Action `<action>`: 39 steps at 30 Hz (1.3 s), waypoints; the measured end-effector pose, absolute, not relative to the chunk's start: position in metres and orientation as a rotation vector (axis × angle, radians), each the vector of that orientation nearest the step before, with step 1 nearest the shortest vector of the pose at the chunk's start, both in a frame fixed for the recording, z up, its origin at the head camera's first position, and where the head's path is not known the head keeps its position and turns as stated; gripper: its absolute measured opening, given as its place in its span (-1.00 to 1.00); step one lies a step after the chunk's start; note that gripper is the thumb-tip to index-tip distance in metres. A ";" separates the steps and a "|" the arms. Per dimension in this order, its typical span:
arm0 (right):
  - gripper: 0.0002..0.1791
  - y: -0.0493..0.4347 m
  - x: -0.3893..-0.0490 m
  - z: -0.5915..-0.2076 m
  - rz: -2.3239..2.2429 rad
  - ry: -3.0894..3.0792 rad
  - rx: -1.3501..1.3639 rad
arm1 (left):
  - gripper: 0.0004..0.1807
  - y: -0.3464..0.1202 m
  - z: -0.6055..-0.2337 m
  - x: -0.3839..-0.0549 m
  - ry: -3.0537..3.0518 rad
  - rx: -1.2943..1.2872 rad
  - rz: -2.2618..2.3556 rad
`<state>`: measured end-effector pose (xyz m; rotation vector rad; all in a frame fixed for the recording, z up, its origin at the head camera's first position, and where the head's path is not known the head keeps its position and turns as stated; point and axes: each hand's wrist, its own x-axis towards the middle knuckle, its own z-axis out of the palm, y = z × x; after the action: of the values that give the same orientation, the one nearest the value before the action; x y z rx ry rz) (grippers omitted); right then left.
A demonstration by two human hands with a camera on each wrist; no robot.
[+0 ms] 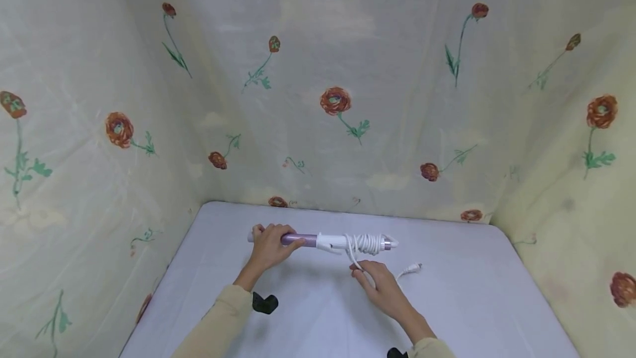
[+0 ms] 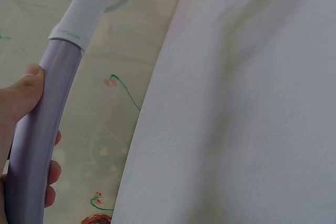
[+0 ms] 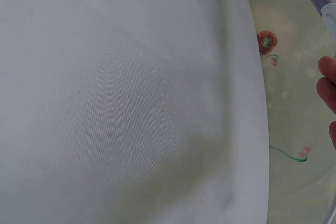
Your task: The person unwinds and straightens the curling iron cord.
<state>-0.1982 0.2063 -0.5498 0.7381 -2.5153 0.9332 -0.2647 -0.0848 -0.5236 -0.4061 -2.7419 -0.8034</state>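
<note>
A curling iron (image 1: 303, 240) with a purple barrel and white handle is held level above the table. My left hand (image 1: 270, 247) grips its barrel, thumb on one side and fingers round the other, as the left wrist view shows on the purple tube (image 2: 47, 108). White power cord (image 1: 369, 244) is wound in several turns about the handle. With thumb and fingers my right hand (image 1: 385, 289) pinches a loose length of this cord just below the handle. The plug (image 1: 412, 268) dangles on a short tail beyond that hand. In the right wrist view only fingertips (image 3: 328, 93) show at the edge.
A white-covered table (image 1: 318, 314) with rounded far corners lies under both hands. Curtains (image 1: 338, 153) printed with red flowers close it in at the back and both sides. Dark wrist-worn pieces (image 1: 265, 303) show near the sleeves.
</note>
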 end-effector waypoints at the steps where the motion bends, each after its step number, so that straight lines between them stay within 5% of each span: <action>1: -0.89 0.205 -0.197 -0.547 0.967 -2.521 0.712 | -0.54 -0.084 -0.524 -0.265 -2.733 -0.406 -0.805; 39: -0.84 0.225 -0.226 -0.481 0.670 -2.383 0.822 | -0.55 -0.085 -0.528 -0.260 -2.739 -0.434 -0.766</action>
<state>-0.2260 0.2247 -0.4814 0.8219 -2.3826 0.6704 -0.2598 -0.0854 -0.5279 -0.4337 -2.7388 -0.7656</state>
